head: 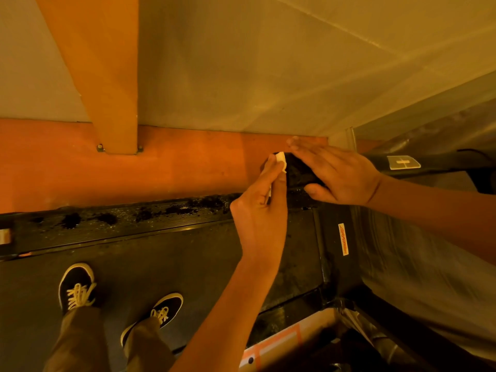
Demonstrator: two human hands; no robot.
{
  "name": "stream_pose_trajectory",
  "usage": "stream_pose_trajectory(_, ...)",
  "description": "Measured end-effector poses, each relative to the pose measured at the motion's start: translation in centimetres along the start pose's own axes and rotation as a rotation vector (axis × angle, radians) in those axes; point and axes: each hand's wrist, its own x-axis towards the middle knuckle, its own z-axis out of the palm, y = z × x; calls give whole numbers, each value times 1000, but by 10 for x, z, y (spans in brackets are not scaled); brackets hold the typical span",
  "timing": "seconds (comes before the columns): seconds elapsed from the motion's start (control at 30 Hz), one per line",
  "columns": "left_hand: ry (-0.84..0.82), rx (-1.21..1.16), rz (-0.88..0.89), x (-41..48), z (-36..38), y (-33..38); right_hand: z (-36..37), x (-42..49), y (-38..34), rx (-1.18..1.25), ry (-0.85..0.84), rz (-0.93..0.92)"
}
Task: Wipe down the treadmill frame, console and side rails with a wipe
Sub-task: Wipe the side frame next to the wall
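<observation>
I stand on the black treadmill belt (150, 261). A dusty side rail (112, 224) with dark clumps of dirt runs along its far edge. My left hand (261, 210) pinches a small white wipe (281, 160) against the end of a black handrail (298, 170). My right hand (335, 175) lies over that handrail end, fingers straight along the top and thumb underneath. The handrail continues right past a white sticker (402, 162). A grey cover (402, 251) lies over the front of the machine, hiding the console.
An orange floor strip (161, 162) lies beyond the side rail, with an orange post (112, 103) bolted to it against the pale wall. My two black shoes (77, 285) stand on the belt. An orange-and-white label (343, 238) sits on the black upright.
</observation>
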Motion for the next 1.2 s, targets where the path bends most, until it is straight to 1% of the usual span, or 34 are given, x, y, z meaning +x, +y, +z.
stream_pose_trajectory(0.07,-4,-66,-62,5,1,0,0,0,-1,-10,5,-2)
stream_pose_trajectory(0.17,14,-146,-220,24,4,-19,-3,1,-3,-22,19,-4)
stream_pose_trajectory(0.33,-37,-85,-389,40,6,-69,-3,1,-3,-6,-4,14)
stream_pose_trajectory(0.5,-37,-16,-441,41,9,-85,-2,1,-3,-7,-21,22)
stream_pose_trajectory(0.6,-90,60,-402,40,3,-91,-2,2,-3,-9,-12,21)
stream_pose_trajectory(0.7,-95,140,-342,37,-10,-87,-3,4,-4,-32,8,23)
stream_pose_trajectory(0.77,-70,187,-301,34,-25,-79,-5,4,-7,-28,16,38)
stream_pose_trajectory(0.87,-84,281,-240,31,-51,-52,-12,5,-15,0,2,72)
stream_pose_trajectory(0.93,-96,349,-193,31,-70,-38,-19,7,-21,41,-28,124)
stream_pose_trajectory(1.03,-97,394,-162,30,-95,-18,-26,11,-40,134,-56,253)
stream_pose_trajectory(1.1,-82,399,-155,30,-111,-5,-28,15,-59,204,0,333)
stream_pose_trajectory(1.2,-67,513,-93,25,-139,15,-34,34,-97,443,224,412)
